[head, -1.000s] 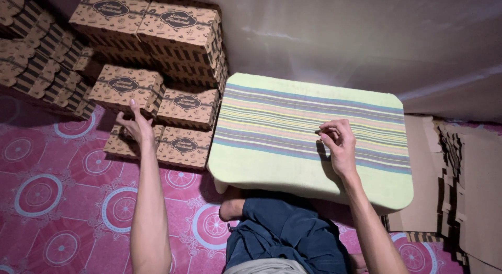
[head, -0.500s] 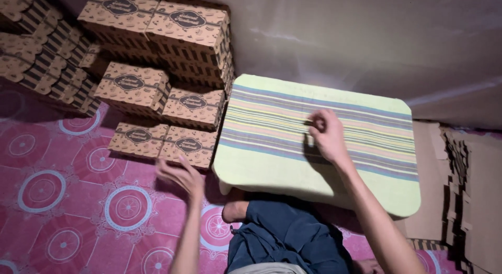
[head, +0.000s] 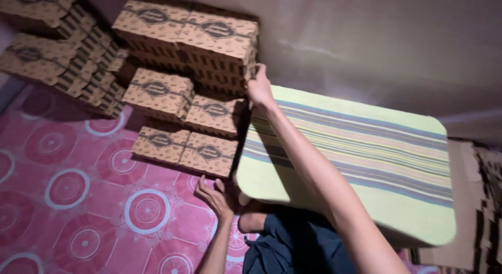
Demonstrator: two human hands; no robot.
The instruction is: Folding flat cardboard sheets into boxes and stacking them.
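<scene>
- The right hand point(head: 260, 88) is stretched across the corner of a low table covered by a striped cloth point(head: 361, 148), its fingers set against the side of the top stack of printed brown boxes point(head: 217, 36) by the wall; whether they are closed on a box cannot be told, since the fingertips are hidden against the cardboard.
- The left hand point(head: 213, 196) is pressed flat and open on the pink patterned floor mat point(head: 89, 200), just beside the lowest boxes point(head: 185, 146), holding nothing.
- The stack stands several boxes high and uneven; a box pulled or pushed from its side could, it is judged, be tipped down onto the lower rows.
- With weight carried on one planted hand and a long reach, balance could be lost, and the table nudged.
</scene>
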